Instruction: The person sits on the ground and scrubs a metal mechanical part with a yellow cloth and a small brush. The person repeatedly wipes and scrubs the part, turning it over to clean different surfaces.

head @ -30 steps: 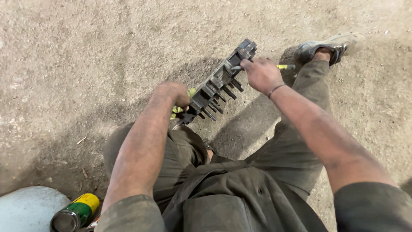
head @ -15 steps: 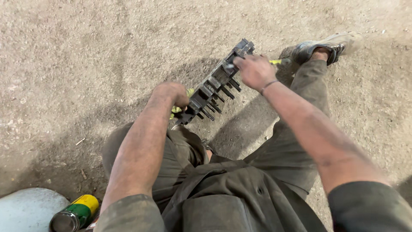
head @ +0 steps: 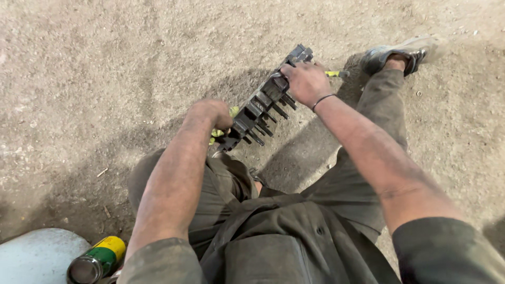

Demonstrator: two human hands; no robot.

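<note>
on bare gritty ground (head: 105, 79), both hands' fingers clasp a dark spiked bar (head: 260, 102), seemingly metal.

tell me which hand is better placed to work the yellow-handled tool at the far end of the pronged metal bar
Right, probably. The right hand rests on the far end of the pronged metal bar, beside the yellow-handled tool. The left hand grips the near end, steadying it.

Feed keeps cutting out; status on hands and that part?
Left hand grips near end of dark toothed bar. Right hand on far end, yellow-handled tool under fingers. Bar held over dirt ground; nothing blocking.
</note>
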